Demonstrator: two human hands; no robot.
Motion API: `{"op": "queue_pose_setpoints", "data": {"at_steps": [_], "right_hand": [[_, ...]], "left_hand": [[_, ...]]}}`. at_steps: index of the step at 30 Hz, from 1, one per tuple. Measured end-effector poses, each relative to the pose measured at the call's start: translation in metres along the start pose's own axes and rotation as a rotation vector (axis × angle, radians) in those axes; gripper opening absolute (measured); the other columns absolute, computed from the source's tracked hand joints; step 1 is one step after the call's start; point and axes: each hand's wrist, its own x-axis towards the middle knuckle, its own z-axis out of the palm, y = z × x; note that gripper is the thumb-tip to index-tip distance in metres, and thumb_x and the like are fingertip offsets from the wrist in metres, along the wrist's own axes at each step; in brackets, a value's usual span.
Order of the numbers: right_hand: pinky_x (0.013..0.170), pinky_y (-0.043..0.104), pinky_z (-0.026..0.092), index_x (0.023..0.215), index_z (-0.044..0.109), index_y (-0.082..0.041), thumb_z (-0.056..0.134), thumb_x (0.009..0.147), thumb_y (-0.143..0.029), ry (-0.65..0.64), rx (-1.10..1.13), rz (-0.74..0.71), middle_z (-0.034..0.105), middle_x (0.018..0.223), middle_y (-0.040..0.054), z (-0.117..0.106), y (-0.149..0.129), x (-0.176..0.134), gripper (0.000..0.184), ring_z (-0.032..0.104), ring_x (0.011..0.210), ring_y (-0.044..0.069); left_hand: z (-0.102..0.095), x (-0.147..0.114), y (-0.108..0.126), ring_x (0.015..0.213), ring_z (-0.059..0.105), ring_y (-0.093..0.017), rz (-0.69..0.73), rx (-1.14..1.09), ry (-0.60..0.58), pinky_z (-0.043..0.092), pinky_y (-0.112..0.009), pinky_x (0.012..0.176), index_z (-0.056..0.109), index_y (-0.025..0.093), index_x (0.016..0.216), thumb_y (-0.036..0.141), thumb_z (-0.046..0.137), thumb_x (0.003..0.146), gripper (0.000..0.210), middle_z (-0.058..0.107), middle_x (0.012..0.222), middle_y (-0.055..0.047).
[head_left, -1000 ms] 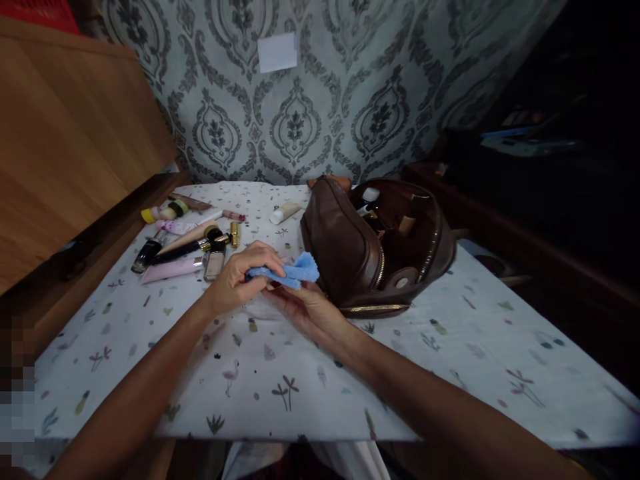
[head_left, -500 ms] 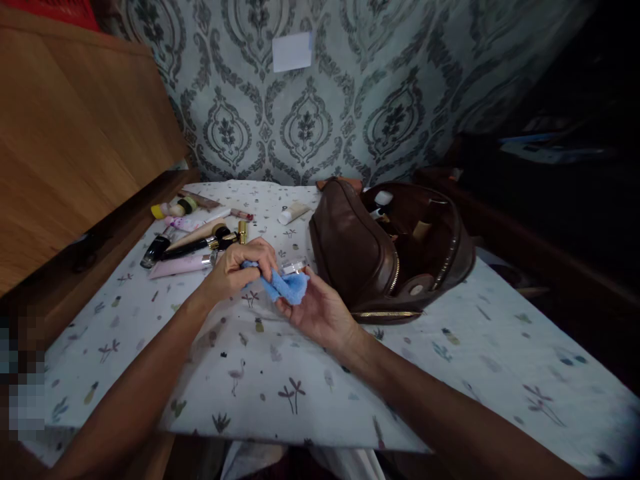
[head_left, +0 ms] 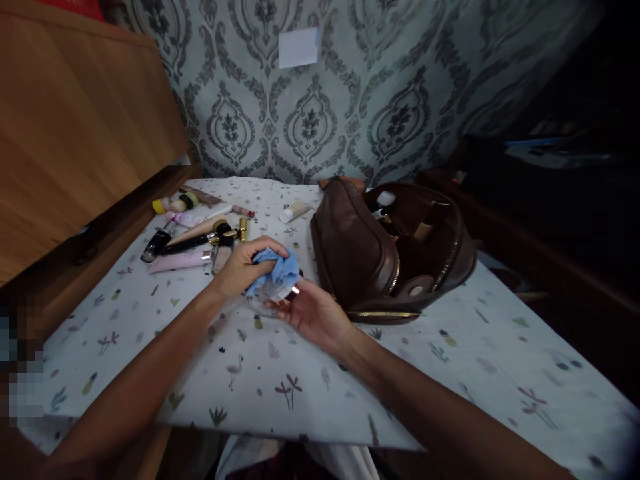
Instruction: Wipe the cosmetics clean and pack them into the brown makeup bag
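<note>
My left hand (head_left: 243,268) is closed on a crumpled blue cloth (head_left: 283,267), pressing it against a small clear container (head_left: 277,291). The container has a shiny silver edge, and its exact kind cannot be made out. My right hand (head_left: 319,311) grips that container from the right side with thumb and fingers. Both hands are above the table, just left of a brown leather bag (head_left: 350,247) whose top is unzipped. A few items show inside the bag, among them a white-capped one (head_left: 385,199).
On the left lie a pink tube (head_left: 180,262), a dark bottle (head_left: 159,241), a gold lipstick tube (head_left: 243,229) and several other cosmetics. A cream tube (head_left: 294,212) lies towards the wall. A patterned cloth (head_left: 270,380) covers the table; a wooden cabinet (head_left: 90,100) borders the left.
The blue cloth has moved from beside the right palm to around the clear container, now bunched up under my left hand. The container has been tilted and brought slightly lower and left.
</note>
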Motion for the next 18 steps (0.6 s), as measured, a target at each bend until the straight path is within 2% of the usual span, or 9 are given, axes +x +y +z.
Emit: {"op": "queue_pose_setpoints", "data": {"at_steps": [3, 5, 9, 11, 15, 16, 18], "right_hand": [[0.067, 0.027, 0.052, 0.098, 0.061, -0.023, 0.08, 0.072, -0.042, 0.038, -0.113, -0.112, 0.065, 0.084, -0.0007, 0.0, 0.002, 0.001, 0.037, 0.066, 0.082, 0.017], [0.066, 0.027, 0.052, 0.105, 0.058, -0.026, 0.08, 0.071, -0.043, 0.089, -0.225, -0.228, 0.064, 0.092, -0.0005, -0.001, 0.002, 0.002, 0.044, 0.064, 0.081, 0.016], [0.076, 0.032, 0.055, 0.127, 0.046, -0.029, 0.085, 0.064, -0.043, 0.215, -0.527, -0.435, 0.059, 0.117, 0.0043, -0.004, 0.001, 0.004, 0.075, 0.063, 0.09, 0.018], [0.083, 0.036, 0.055, 0.131, 0.042, -0.027, 0.087, 0.059, -0.042, 0.251, -0.672, -0.492, 0.056, 0.125, 0.0074, -0.006, 0.001, 0.004, 0.086, 0.063, 0.098, 0.021], [0.089, 0.04, 0.054, 0.128, 0.046, -0.025, 0.086, 0.06, -0.038, 0.314, -0.957, -0.617, 0.057, 0.128, 0.0095, -0.007, 0.001, 0.003, 0.08, 0.06, 0.112, 0.026], [0.091, 0.04, 0.054, 0.128, 0.046, -0.024, 0.085, 0.061, -0.037, 0.323, -1.013, -0.652, 0.057, 0.129, 0.0097, -0.007, 0.0, 0.002, 0.078, 0.058, 0.115, 0.026], [0.097, 0.043, 0.052, 0.13, 0.048, -0.024, 0.084, 0.063, -0.034, 0.333, -1.123, -0.71, 0.056, 0.131, 0.0103, -0.005, -0.001, -0.001, 0.077, 0.056, 0.12, 0.028]], "left_hand": [[0.004, -0.001, 0.007, 0.099, 0.066, -0.02, 0.045, -0.017, -0.056, 0.049, -0.031, 0.09, 0.072, 0.018, 0.094, 0.026, 0.065, 0.083, 0.015, 0.073, 0.103, -0.006], [0.004, -0.001, 0.007, 0.098, 0.065, -0.02, 0.024, -0.005, -0.048, 0.049, -0.031, 0.09, 0.072, 0.018, 0.094, 0.03, 0.065, 0.085, 0.017, 0.072, 0.103, -0.006], [0.0, 0.0, -0.002, 0.081, 0.061, -0.017, -0.112, 0.043, 0.018, 0.048, -0.027, 0.075, 0.067, 0.017, 0.088, 0.035, 0.064, 0.082, 0.019, 0.069, 0.086, -0.001], [-0.002, 0.001, -0.009, 0.074, 0.056, -0.015, -0.165, 0.047, 0.005, 0.046, -0.025, 0.068, 0.063, 0.017, 0.082, 0.034, 0.064, 0.079, 0.018, 0.063, 0.077, 0.002], [-0.004, 0.002, -0.014, 0.075, 0.057, -0.016, -0.26, 0.005, -0.233, 0.046, -0.026, 0.069, 0.061, 0.017, 0.079, 0.031, 0.062, 0.075, 0.015, 0.062, 0.076, 0.002], [-0.005, 0.002, -0.013, 0.076, 0.058, -0.017, -0.269, 0.008, -0.262, 0.046, -0.027, 0.07, 0.061, 0.017, 0.079, 0.032, 0.062, 0.075, 0.015, 0.063, 0.077, 0.002], [-0.007, 0.002, -0.01, 0.078, 0.059, -0.018, -0.257, 0.055, -0.206, 0.047, -0.027, 0.072, 0.062, 0.017, 0.08, 0.031, 0.06, 0.075, 0.015, 0.064, 0.079, 0.001]]}}
